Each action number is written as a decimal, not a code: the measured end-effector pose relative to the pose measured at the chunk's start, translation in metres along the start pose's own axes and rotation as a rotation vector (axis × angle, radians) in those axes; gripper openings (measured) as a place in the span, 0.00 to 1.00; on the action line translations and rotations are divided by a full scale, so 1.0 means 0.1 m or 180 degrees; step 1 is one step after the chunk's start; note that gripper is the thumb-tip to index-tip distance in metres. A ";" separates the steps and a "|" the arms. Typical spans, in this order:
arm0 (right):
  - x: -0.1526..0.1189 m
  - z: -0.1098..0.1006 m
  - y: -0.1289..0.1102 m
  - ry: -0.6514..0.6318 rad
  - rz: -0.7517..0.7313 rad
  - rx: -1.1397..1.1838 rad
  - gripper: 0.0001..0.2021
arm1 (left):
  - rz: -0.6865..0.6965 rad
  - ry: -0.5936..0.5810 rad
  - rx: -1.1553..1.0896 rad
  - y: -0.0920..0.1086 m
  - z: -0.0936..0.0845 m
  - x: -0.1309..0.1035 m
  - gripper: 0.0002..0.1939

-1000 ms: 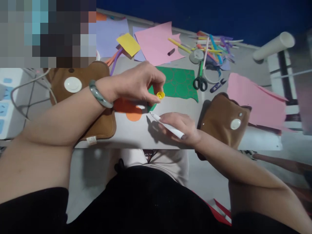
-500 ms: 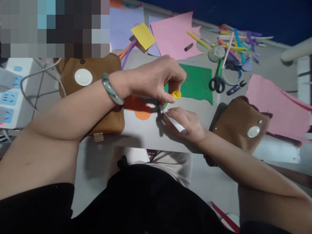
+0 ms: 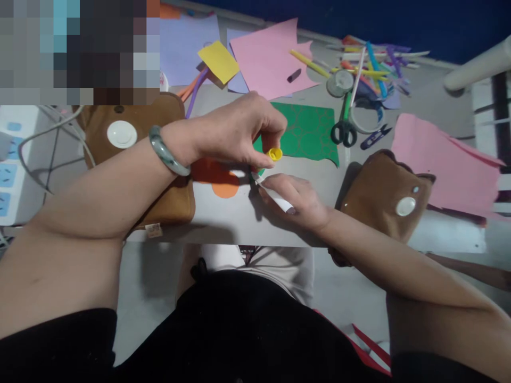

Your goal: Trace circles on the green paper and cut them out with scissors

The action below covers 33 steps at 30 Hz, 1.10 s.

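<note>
My left hand (image 3: 243, 133), with a jade-like bangle on its wrist, is closed in a pinch on a small yellow cap (image 3: 275, 154). Just below it, my right hand (image 3: 301, 199) is wrapped round a slim white tube (image 3: 279, 201), whose narrow tip points up and left beneath the left fingertips. A bit of green and red shows at that tip, too small and covered to make out. Left of the tip lies an orange disc (image 3: 224, 184) on the table. Behind my left hand is a green sheet (image 3: 309, 133) with circles drawn on it.
Brown pouches (image 3: 383, 199) flank the hands, one at each side. Green-handled scissors (image 3: 344, 132), a tape roll (image 3: 368, 116) and thread snips (image 3: 375, 137) lie at the right. Pink paper (image 3: 267, 58) and a yellow square (image 3: 219, 62) lie behind. A power strip (image 3: 24, 165) stands left.
The whole view has shifted, so most table things appear a little further left. Both hands keep nearly the same pose, with cap and tube still held.
</note>
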State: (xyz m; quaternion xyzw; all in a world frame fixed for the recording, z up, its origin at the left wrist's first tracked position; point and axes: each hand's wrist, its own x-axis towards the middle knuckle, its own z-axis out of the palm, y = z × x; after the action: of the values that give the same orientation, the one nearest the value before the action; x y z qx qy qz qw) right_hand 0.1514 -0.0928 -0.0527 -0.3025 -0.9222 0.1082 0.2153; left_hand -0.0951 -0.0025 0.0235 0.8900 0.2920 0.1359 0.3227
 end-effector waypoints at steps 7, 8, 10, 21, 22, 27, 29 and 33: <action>0.07 -0.07 -0.05 0.0425 -0.0167 0.0102 0.06 | -0.0131 -0.0029 0.0131 0.04 0.00 0.03 0.12; 0.08 -0.07 -0.05 0.0556 -0.0213 0.0086 0.05 | -0.0138 -0.0037 0.0119 0.04 0.00 0.03 0.12; 0.09 -0.08 -0.06 0.0711 -0.0230 0.0063 0.03 | -0.0088 -0.0046 0.0054 0.00 0.01 0.02 0.16; 0.02 -0.11 0.01 0.0511 0.0569 0.0296 0.11 | 0.0140 0.0109 0.0020 -0.01 0.02 0.02 0.17; 0.03 -0.11 0.02 0.0560 0.0622 0.0418 0.11 | 0.0097 0.0094 0.0052 0.01 0.02 0.03 0.14; 0.15 -0.11 0.22 0.1176 0.1192 0.1592 0.15 | 0.0069 0.0168 -0.0025 0.00 0.02 0.03 0.08; 0.27 -0.08 0.41 0.1331 0.1539 0.2011 0.20 | 0.0177 0.0258 -0.0132 -0.01 0.02 0.03 0.07; 0.64 -0.06 0.81 0.0935 0.1670 0.2821 0.31 | 0.0242 0.0317 -0.0046 -0.02 0.02 0.04 0.07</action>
State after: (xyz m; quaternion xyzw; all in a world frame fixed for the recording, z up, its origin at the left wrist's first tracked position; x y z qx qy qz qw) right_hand 0.1496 0.0101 -0.0526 -0.4148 -0.6418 0.4939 0.4149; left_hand -0.0920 0.0000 0.0212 0.8902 0.2727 0.1943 0.3088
